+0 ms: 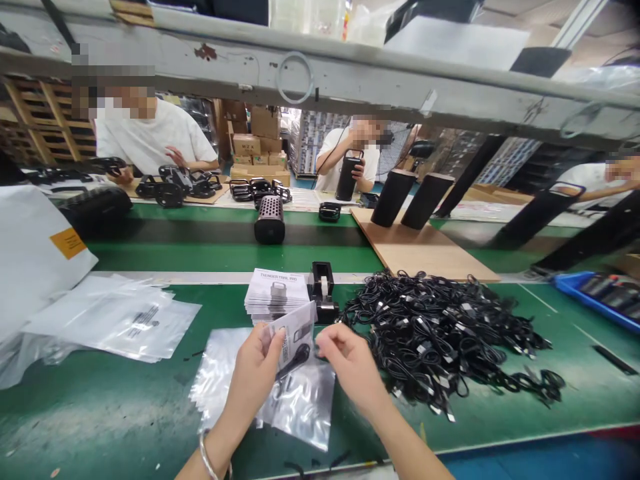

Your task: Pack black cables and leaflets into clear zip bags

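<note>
Left fingers pinch bagged booklet; right fingers beside.

Your left hand grips a clear bag with a leaflet and a black cable showing in it; your right hand curls near its edge. On your green worktop, a manual stack sits beside a tape dispenser, left of a cable pile.
</note>
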A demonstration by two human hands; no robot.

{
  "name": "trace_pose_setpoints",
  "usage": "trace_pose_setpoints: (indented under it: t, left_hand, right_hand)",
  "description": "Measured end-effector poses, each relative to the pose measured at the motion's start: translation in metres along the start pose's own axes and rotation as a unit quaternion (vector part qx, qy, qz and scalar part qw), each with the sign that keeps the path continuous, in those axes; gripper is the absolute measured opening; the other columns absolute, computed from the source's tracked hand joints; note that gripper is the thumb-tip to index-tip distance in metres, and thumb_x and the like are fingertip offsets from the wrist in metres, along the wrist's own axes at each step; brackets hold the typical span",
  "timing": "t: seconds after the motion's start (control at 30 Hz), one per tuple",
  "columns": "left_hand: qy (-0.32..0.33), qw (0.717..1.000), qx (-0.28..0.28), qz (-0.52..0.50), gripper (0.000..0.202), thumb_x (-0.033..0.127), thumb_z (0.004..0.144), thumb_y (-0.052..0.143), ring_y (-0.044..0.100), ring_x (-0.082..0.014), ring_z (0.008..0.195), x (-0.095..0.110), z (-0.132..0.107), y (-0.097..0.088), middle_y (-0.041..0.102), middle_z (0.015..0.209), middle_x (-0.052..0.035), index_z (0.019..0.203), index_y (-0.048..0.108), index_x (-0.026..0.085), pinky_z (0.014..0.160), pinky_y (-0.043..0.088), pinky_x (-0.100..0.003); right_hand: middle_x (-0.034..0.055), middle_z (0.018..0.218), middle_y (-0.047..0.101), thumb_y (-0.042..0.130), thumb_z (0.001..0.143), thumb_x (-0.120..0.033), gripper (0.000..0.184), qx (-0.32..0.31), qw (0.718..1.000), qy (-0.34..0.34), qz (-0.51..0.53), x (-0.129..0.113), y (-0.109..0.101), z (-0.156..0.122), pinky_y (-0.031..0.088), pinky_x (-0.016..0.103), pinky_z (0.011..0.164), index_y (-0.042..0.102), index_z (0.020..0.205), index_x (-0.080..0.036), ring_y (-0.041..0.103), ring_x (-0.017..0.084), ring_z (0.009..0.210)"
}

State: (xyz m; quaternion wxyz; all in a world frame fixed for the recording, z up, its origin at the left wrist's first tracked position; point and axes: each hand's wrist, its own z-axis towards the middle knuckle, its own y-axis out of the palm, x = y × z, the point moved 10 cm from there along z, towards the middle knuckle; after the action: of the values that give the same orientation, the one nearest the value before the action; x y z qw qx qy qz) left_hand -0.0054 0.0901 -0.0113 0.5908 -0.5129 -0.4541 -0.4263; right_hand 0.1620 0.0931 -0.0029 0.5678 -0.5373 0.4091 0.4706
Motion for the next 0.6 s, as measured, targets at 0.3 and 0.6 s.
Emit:
trace_pose_setpoints:
  t: [0.3,0.6]
  left_hand:
    - [-0.008,1.000,-0.004,0.019,0.027,0.042,0.081,0.048,0.042,-0.0110,0.054,0.012,-0.019,0.008,0.042,0.057,0.0063,0.067,0.045,0.020,0.052,0.034,-0.021]
    - [-0.124,0.991,0.032,-0.032,0.028,0.040,0.069,0.065,0.061,-0.0188,0.073,-0.013,-0.058,-0.079,0.068,0.078,-0.0012,0.088,0.062,0.018,0.064,0.049,-0.024]
  right_hand:
    - [-0.0032,0.043,0.050,0.052,0.076,-0.049,0.041,-0.065,0.993,0.093,-0.040,0.017,0.035,0.006,0.029,0.021,0.043,0.042,0.050,-0.018,0.041,0.009,0.039]
    - [-0.0033,0.061,0.056,0.065,0.068,-0.039,0.024,-0.072,0.968,-0.006,-0.241,0.004,0.019,-0.006,0.035,0.022,0.053,0.053,0.063,-0.020,0.050,0.012,0.056]
